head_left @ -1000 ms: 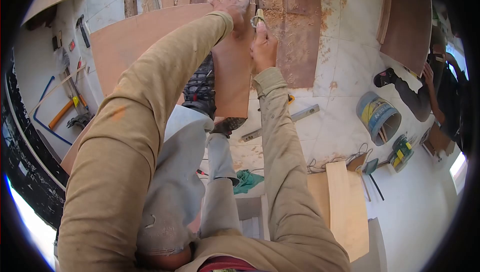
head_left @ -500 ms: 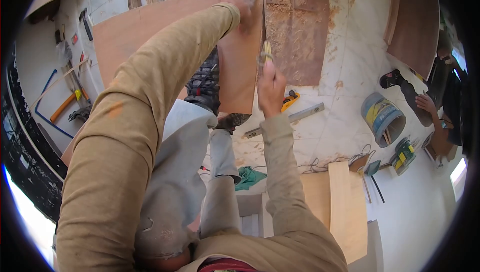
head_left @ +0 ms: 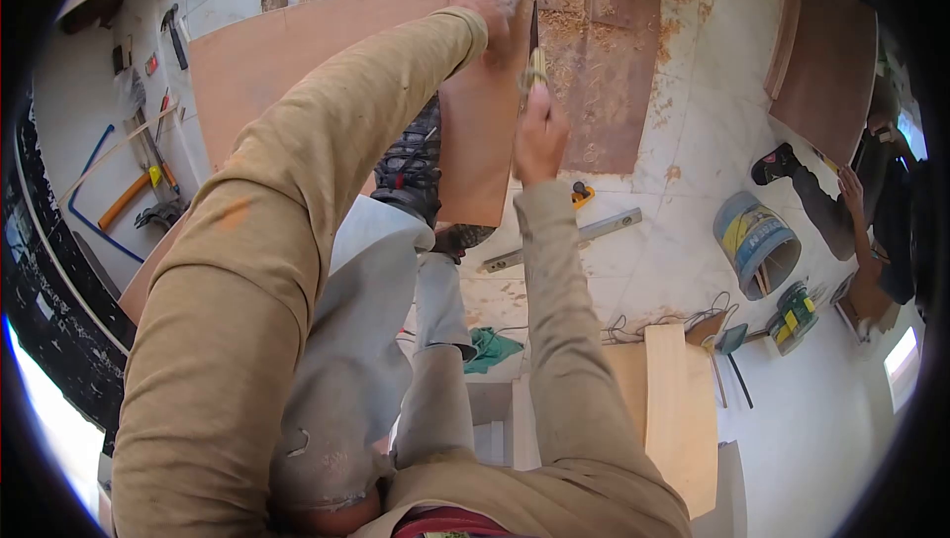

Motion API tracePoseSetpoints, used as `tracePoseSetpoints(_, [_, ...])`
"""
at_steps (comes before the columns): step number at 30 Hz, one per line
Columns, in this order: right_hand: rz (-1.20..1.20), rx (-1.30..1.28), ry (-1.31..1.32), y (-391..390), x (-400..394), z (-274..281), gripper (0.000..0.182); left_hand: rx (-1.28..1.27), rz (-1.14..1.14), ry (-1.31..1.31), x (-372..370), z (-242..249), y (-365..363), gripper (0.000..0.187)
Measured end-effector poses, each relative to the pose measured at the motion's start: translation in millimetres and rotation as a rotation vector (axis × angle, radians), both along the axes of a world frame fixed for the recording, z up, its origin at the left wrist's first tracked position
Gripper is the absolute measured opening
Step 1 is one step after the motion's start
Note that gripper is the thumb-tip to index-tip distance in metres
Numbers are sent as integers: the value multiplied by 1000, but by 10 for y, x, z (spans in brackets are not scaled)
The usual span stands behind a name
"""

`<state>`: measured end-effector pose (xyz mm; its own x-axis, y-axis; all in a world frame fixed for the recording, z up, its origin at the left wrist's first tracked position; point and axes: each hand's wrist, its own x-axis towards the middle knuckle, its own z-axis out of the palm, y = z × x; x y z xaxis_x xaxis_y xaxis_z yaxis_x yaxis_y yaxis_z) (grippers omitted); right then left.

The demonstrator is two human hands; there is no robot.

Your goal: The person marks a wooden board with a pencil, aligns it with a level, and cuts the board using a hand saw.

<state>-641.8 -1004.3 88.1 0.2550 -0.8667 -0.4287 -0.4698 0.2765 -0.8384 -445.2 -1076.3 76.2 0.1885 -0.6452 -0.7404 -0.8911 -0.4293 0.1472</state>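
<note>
A curved-edge brown plywood board [head_left: 475,162] lies under my left arm, with my dark shoe [head_left: 409,164] on it. My left hand [head_left: 483,8] presses on the board's far right corner, fingers spread at its edge. Along the board's right edge, my right hand [head_left: 541,137] is closed around a tool with a yellowish handle [head_left: 538,65]. Its working end lies close against the board's edge, and its kind is hard to make out. Beyond that edge lie reddish-brown panels [head_left: 609,112] strewn with wood shavings.
A metal level [head_left: 609,226] and a yellow-and-black hand tool [head_left: 582,194] lie near my right forearm. Left are a hammer [head_left: 174,38] and a blue-framed saw [head_left: 91,167]. A bucket [head_left: 757,241] stands right, near another person's leg [head_left: 821,201]. Cords [head_left: 683,315] cross the floor.
My right hand has moved forward along the board's edge with the tool. My left hand stays on the far corner, and the whole view has shifted slightly.
</note>
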Motion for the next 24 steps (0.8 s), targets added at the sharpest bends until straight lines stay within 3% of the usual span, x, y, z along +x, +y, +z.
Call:
tracePoseSetpoints(2, [-7,-55,-41,-384,345,-354,42,9,13,4,7,6,11,111])
tracePoseSetpoints(5, [47,66,11,-343,191,-391,42,-37,14,20,29,-29,42,110])
tracePoseSetpoints(9, [-9,174,-42,709,-651,559,40,-16,21,28,49,13,-27,113])
tracePoseSetpoints(12, [17,215,43,625,-575,719,38,-10,8,41,-8,-9,91,114])
tracePoseSetpoints(13, [111,191,142,263,-333,396,38,-16,1,41,23,-33,68,114])
tracePoseSetpoints(15, [24,-98,-19,-247,196,-215,40,-50,-14,34,41,-18,81,116])
tracePoseSetpoints(18, [26,-52,-11,-407,315,-479,43,-145,-35,-10,10,-8,259,120])
tracePoseSetpoints(20, [90,15,63,-264,125,-301,43,-239,-23,-69,-14,-38,379,125])
tracePoseSetpoints(24, [-34,185,-30,672,-609,478,41,-68,-85,-50,11,107,233,128])
